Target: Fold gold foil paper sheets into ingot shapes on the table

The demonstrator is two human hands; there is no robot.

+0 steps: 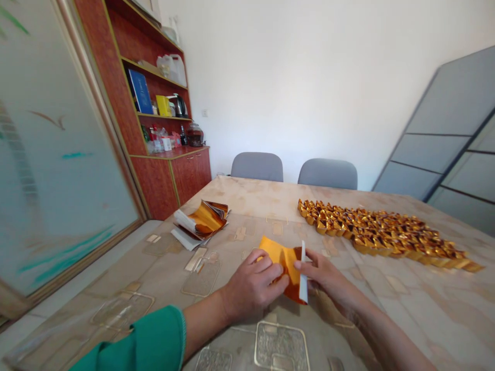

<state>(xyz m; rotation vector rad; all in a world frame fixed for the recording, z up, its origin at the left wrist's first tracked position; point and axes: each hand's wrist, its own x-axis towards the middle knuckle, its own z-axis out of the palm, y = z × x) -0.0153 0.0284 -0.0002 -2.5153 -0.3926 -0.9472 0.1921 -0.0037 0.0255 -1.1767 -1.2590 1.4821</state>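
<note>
My left hand (253,284) presses on a sheet of gold foil paper (279,259), which is folded and shows a darker orange side below. My right hand (323,273) pinches the sheet's right edge, where a white paper backing strip (303,273) stands out. Up to the left of my hands lies a loose stack of gold foil and white paper sheets (203,221). To the right, many folded gold paper ingots (375,232) are set in close rows, apart from both hands.
The hands work over a table with a patterned beige cover (216,278). Beyond it stand two grey chairs (257,166). A red wooden cabinet (170,178) with cluttered shelves is at the left, beside a frosted glass door (58,154). Grey glass panels (444,144) lean at the right.
</note>
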